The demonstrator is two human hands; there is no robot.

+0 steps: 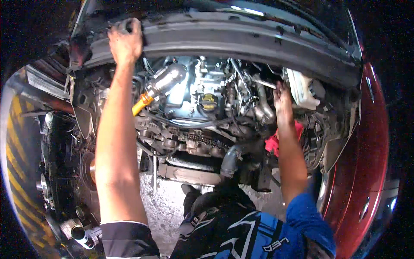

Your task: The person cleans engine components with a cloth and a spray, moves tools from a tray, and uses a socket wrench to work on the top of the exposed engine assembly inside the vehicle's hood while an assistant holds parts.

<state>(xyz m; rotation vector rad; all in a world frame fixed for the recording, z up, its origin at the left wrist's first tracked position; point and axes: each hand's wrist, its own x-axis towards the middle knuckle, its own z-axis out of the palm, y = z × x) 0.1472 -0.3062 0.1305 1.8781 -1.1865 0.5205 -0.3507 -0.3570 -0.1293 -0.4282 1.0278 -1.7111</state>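
On your far left, well out from your left fingers, the floor [17, 142] shows slanting yellow and dark stripes. Far below those fingers, toward you, lies a white and dark cylindrical can [86, 238]. Your left hand [126, 41] is up at the long dark-grey panel [202, 39] that crosses above the engine bay, its fingers bent at a dark rounded spot; you cannot tell from here whether they grip anything or only rest there. To the right of those fingers and nearer you, a tool with a silver cylindrical body and an orange-yellow handle [161, 84] lies slantwise over the smooth, brightly lit blue-grey engine cover [174, 101]. Between your two hands sits a round yellow-topped black cap [208, 102]. Below and left of your right fingers, a thick grey curved hose [231, 159] comes down toward you. Just left of the same fingers, a thin silver metal rod [264, 83] slants to meet your right hand [282, 97]; whether the fingers close around its end cannot be told. Below them, partly behind your forearm, is a crumpled bright-red cloth [272, 142]. Just right of them stands an off-white plastic reservoir [299, 88], and well beyond, a glossy dark-red car panel [362, 172]
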